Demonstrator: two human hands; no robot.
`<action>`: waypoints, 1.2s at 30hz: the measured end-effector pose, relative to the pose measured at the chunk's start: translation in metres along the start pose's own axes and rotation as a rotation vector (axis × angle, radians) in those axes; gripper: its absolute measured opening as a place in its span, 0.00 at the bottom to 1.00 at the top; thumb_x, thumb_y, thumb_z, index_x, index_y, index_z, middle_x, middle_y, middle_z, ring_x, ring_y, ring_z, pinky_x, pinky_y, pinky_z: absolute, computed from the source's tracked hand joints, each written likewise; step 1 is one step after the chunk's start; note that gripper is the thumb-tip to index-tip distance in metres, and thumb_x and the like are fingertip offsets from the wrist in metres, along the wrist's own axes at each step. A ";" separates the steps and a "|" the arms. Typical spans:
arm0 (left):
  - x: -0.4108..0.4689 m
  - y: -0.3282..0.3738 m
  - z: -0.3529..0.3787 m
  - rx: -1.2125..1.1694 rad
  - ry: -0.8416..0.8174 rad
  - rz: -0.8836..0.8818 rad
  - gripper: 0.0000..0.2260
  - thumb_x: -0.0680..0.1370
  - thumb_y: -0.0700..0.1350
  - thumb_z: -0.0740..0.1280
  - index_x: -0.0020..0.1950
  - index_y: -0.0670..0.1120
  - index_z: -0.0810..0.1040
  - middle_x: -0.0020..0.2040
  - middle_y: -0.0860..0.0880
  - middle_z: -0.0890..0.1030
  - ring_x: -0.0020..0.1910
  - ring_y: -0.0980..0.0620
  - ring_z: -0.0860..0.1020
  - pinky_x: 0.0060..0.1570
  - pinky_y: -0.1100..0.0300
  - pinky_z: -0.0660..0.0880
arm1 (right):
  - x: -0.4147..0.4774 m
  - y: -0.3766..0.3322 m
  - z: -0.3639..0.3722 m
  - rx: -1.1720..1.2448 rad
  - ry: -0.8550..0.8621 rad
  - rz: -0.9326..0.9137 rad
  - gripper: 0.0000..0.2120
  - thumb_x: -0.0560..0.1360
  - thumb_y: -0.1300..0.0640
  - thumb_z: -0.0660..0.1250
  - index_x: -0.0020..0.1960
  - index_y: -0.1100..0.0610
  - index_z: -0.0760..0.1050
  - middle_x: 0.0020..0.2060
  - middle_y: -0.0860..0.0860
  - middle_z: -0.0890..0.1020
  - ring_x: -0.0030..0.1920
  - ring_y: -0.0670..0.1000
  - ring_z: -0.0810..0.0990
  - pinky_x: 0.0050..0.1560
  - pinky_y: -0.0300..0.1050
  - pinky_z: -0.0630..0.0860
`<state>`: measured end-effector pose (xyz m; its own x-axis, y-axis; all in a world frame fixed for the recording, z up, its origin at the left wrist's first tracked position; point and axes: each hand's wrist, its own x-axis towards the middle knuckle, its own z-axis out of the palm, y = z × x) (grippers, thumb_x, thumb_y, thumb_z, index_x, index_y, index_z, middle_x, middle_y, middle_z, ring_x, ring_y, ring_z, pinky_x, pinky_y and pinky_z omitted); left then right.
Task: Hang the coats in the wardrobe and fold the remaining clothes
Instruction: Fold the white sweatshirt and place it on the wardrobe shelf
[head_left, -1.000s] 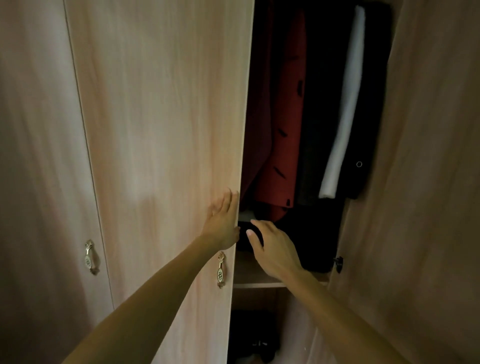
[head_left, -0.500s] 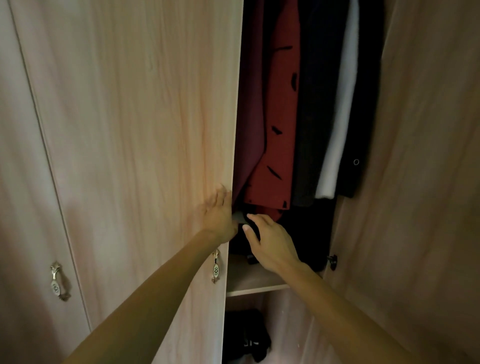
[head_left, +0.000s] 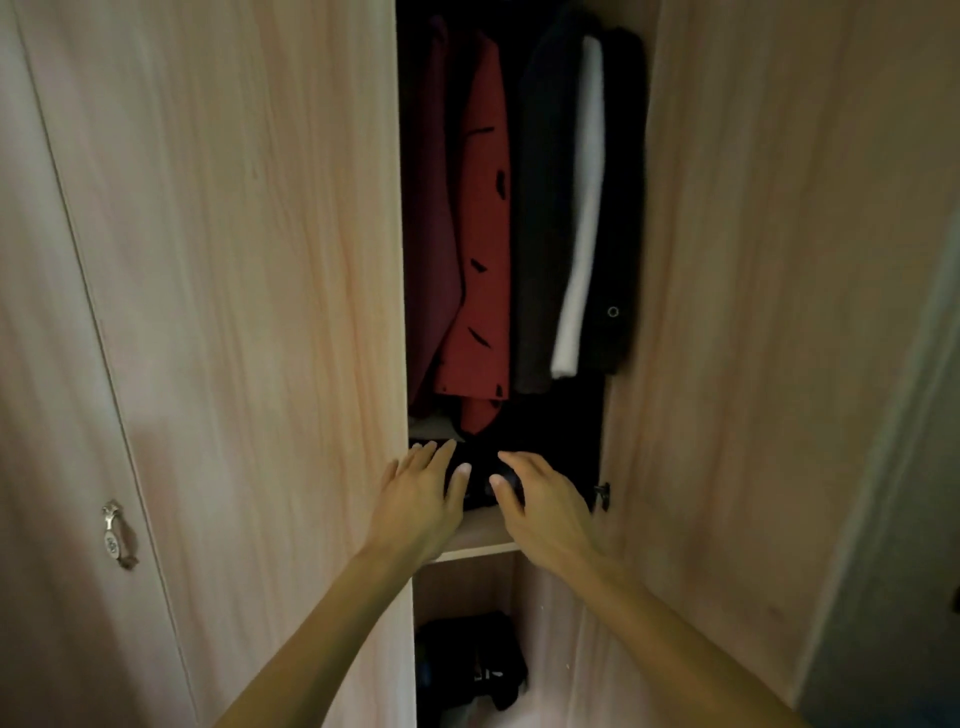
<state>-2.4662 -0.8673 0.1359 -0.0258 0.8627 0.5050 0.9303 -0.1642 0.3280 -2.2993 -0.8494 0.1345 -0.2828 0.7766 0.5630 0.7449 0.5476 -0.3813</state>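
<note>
Head view: wardrobe (head_left: 234, 260) partly open, narrow gap between the left door (head_left: 249, 322) and the right door (head_left: 737, 312). Coats hang in the gap, left to right: maroon coat (head_left: 431, 249), red coat (head_left: 485, 249) with small black marks, dark grey coat (head_left: 540, 234), white garment (head_left: 584, 208), black coat (head_left: 621, 208) with a metal eyelet near its hem. All hang above the shelf (head_left: 480, 535).

Folded dark clothing (head_left: 480, 480) sits on the shelf near its front edge, under the red coat's hem. A pale folded item (head_left: 434, 428) lies behind it at the shelf's left end; too dim to identify.

Left hand (head_left: 421, 499) is at the shelf's front left corner, by the left door's edge, fingers spread and extended, fingertips on the dark clothing's left side. Right hand (head_left: 540, 504) is at the clothing's right side, fingers loosely curved, thumb on its front. Neither hand is closed around it; cannot tell if they're pressing or just touching.

Lower compartment holds a dark bundle (head_left: 470, 660). Metal handle (head_left: 117, 535) on the far-left door (head_left: 47, 415). Small dark knob (head_left: 602, 491) on the right door's inner edge.
</note>
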 end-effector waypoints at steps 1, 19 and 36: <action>-0.011 0.015 0.003 -0.002 -0.009 -0.003 0.31 0.77 0.63 0.42 0.73 0.49 0.64 0.71 0.47 0.69 0.72 0.48 0.64 0.70 0.48 0.60 | -0.014 0.008 -0.010 0.001 0.007 0.000 0.23 0.79 0.43 0.54 0.69 0.54 0.69 0.65 0.49 0.74 0.62 0.50 0.75 0.60 0.44 0.71; -0.097 0.282 0.054 -0.043 -0.112 0.130 0.21 0.82 0.53 0.53 0.70 0.44 0.67 0.67 0.46 0.73 0.67 0.47 0.69 0.69 0.48 0.56 | -0.184 0.151 -0.197 0.047 0.106 0.180 0.16 0.81 0.55 0.57 0.66 0.59 0.70 0.60 0.57 0.77 0.51 0.54 0.79 0.50 0.38 0.71; -0.060 0.277 0.039 0.070 -0.072 0.098 0.23 0.82 0.55 0.52 0.74 0.47 0.63 0.70 0.48 0.70 0.70 0.50 0.65 0.72 0.50 0.54 | -0.127 0.155 -0.176 0.225 0.125 0.437 0.26 0.74 0.41 0.64 0.65 0.53 0.63 0.53 0.47 0.76 0.50 0.50 0.79 0.45 0.42 0.76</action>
<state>-2.1929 -0.9453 0.1651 0.0906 0.8766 0.4727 0.9505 -0.2179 0.2217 -2.0419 -0.9183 0.1329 0.1114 0.9125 0.3936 0.6246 0.2438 -0.7420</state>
